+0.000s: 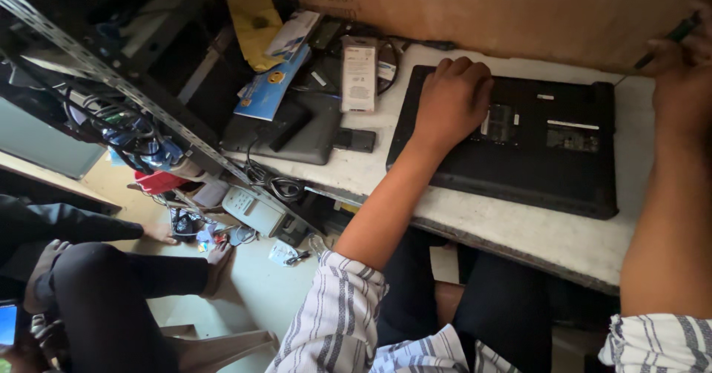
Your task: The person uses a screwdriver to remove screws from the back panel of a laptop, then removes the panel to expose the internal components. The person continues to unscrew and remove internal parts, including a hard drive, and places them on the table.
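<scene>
Head view. Laptop (512, 139): laid underside up on the white table (519, 232), bay exposed. Left hand (452, 102): fingers curled loosely, pressed on the laptop's left end, nothing grasped. Right hand (682, 76): above the laptop's right end, fingers closed on a green-handled tool (671, 35). Risk judged: a slipped tool could scratch exposed boards.

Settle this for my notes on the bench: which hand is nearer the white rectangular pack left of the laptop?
Left. The left hand rests on the upturned laptop, just right of the white pack. The right hand is up at the frame's far right.
</scene>
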